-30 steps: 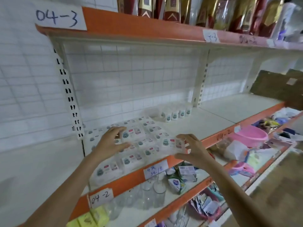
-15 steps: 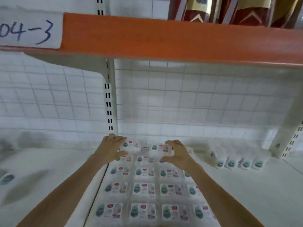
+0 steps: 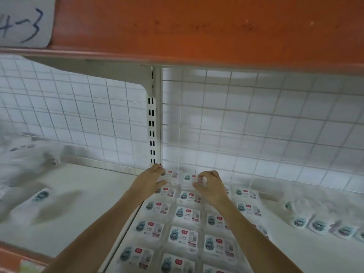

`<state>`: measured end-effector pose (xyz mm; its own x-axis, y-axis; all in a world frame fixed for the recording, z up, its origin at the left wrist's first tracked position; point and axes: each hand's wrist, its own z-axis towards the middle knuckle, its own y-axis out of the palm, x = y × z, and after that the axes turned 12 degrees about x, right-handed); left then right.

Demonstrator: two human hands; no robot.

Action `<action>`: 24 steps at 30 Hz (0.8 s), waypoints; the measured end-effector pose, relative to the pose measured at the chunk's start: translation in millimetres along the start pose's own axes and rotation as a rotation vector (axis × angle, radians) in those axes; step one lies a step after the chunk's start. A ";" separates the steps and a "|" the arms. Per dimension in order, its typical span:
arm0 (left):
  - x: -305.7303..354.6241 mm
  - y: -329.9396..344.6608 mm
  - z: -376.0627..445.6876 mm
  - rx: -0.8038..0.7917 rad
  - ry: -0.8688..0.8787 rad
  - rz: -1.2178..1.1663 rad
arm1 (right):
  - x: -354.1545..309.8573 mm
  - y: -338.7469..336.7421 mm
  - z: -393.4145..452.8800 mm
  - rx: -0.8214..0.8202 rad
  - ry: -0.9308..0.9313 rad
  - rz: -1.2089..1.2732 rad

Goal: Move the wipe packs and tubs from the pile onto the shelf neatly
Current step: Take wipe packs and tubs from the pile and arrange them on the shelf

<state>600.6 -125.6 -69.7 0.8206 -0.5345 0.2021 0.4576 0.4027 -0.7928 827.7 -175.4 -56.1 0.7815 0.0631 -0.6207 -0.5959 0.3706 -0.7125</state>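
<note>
Both hands, left hand (image 3: 148, 180) and right hand (image 3: 210, 187), pinch one clear labelled wipe pack (image 3: 178, 177) at the white shelf's (image 3: 78, 194) back; roughly fifteen packs (image 3: 183, 236) lie in rows, blur hampering the count.

Even, soft white light, fairly bright; faint shadows under the orange shelf edge (image 3: 197, 30). Whole pic slightly soft. Motion blur smears packs at left (image 3: 29, 154) & far right (image 3: 325, 225). Wide-angle bends the wire grid (image 3: 256, 119) at edges.

Two hands (image 3: 149, 181), roughly sixteen flat wipe packs (image 3: 183, 236), five upright packs (image 3: 318, 225) to the right
</note>
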 end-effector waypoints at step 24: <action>-12.4 9.9 -14.8 0.192 -0.011 -0.231 | 3.0 4.7 -10.5 0.076 0.011 -0.122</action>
<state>589.9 -126.0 -88.5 0.6905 -0.6206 0.3715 0.6879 0.4049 -0.6023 825.3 -183.2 -64.8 0.8451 0.0035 -0.5346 -0.4802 0.4443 -0.7563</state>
